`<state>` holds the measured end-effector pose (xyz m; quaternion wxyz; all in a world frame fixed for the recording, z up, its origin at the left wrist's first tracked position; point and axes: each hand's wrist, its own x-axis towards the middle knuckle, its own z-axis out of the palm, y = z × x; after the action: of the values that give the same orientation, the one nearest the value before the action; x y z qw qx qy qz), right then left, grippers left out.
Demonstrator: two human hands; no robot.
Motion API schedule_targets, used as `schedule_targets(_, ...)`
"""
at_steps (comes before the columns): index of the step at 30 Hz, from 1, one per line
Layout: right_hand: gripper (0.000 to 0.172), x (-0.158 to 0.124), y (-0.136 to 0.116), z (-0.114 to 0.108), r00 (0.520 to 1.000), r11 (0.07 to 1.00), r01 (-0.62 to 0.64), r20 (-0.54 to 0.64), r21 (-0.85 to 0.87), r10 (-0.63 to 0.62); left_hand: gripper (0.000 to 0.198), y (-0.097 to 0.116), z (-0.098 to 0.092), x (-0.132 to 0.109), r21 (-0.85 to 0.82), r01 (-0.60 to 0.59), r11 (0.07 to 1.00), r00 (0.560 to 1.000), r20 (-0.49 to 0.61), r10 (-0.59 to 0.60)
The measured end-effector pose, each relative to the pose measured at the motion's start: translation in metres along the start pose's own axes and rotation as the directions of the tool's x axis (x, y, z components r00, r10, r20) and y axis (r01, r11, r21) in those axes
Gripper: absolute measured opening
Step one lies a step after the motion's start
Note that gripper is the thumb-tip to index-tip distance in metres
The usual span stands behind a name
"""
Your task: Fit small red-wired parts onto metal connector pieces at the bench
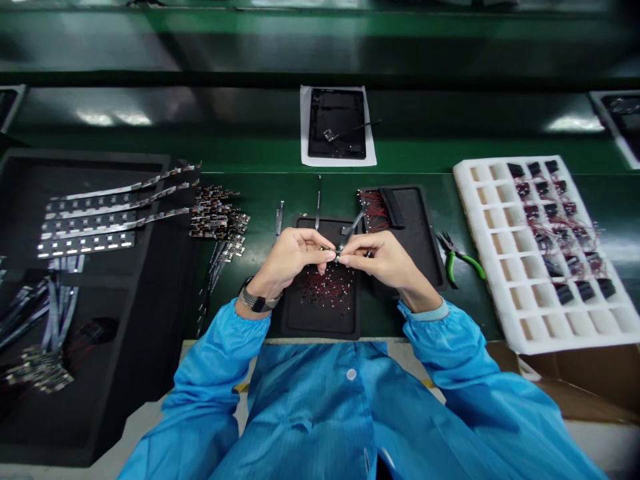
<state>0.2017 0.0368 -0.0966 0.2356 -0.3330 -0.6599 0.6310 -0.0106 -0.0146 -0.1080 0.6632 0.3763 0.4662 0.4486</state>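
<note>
My left hand (301,255) and my right hand (379,257) meet over a small black tray (320,320). Their fingertips pinch a flat flex cable (353,228) with a small board at its lower end; the strip slants up to the right. Fingers hide most of the board. Below them, thin red-and-black wire leads (327,290) with small white ends lie loose in the tray. Just past my right hand, a second black tray (425,227) holds a bundle of red wires (375,208) and a black block (393,208).
Left of my hands lie piled flex cables with boards (217,217), beside a large black bin (150,280). Green-handled pliers (460,259) and a white foam tray (530,267) of small wired black parts are right. A tablet housing (337,123) lies on the green line ahead.
</note>
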Motion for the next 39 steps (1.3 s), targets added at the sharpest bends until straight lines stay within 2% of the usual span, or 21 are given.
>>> schedule_targets(11,0.029,-0.001,0.003,0.002,0.999,0.999,0.001,0.032,-0.054,0.000,0.027,0.007,-0.003,-0.002,0.028,0.011,1.000,1.000,0.027,-0.011)
schedule_targets(13,0.025,0.001,0.004,0.004,0.997,0.996,0.073,0.029,-0.057,-0.071,0.024,0.013,-0.007,-0.007,0.055,-0.057,0.997,0.998,0.030,0.056)
schedule_targets(15,0.021,0.004,0.005,0.003,0.985,0.982,0.171,-0.005,-0.083,-0.172,0.020,0.022,-0.012,-0.013,0.065,-0.177,0.982,0.984,0.005,0.177)
schedule_targets(18,0.016,0.005,0.008,0.001,0.965,0.940,0.234,-0.056,-0.248,-0.255,0.020,0.037,-0.021,-0.022,0.032,-0.360,0.933,0.925,-0.116,0.361)
schedule_targets(19,0.013,0.005,0.009,0.000,0.969,0.917,0.233,-0.006,-0.324,-0.248,0.022,0.040,-0.025,-0.023,0.020,-0.397,0.918,0.904,-0.162,0.395)
schedule_targets(21,0.008,0.004,0.011,0.002,0.964,0.855,0.251,0.201,-0.453,-0.176,0.026,0.044,-0.031,-0.025,0.010,-0.431,0.902,0.877,-0.232,0.421)
schedule_targets(23,0.012,0.003,0.014,0.007,0.921,0.796,0.294,0.379,-0.529,-0.088,0.028,0.044,-0.036,-0.024,0.013,-0.428,0.904,0.869,-0.270,0.415)
schedule_targets(25,0.019,0.002,0.017,0.013,0.898,0.740,0.334,0.435,-0.584,-0.062,0.029,0.042,-0.038,-0.022,0.019,-0.415,0.909,0.869,-0.286,0.403)
schedule_targets(28,0.015,0.003,0.020,0.021,0.892,0.683,0.371,0.446,-0.629,-0.074,0.029,0.037,-0.039,-0.020,0.023,-0.393,0.919,0.880,-0.280,0.383)
schedule_targets(30,0.011,0.003,0.022,0.022,0.892,0.682,0.380,0.443,-0.624,-0.091,0.028,0.035,-0.038,-0.019,0.021,-0.387,0.922,0.885,-0.272,0.378)
schedule_targets(36,0.011,0.004,0.016,0.016,0.912,0.750,0.372,0.365,-0.547,-0.186,0.024,0.032,-0.039,-0.017,0.026,-0.368,0.930,0.893,-0.269,0.361)
schedule_targets(39,0.009,0.003,0.010,0.015,0.947,0.815,0.278,0.285,-0.508,-0.146,0.023,0.031,-0.040,-0.016,0.025,-0.370,0.929,0.893,-0.266,0.363)
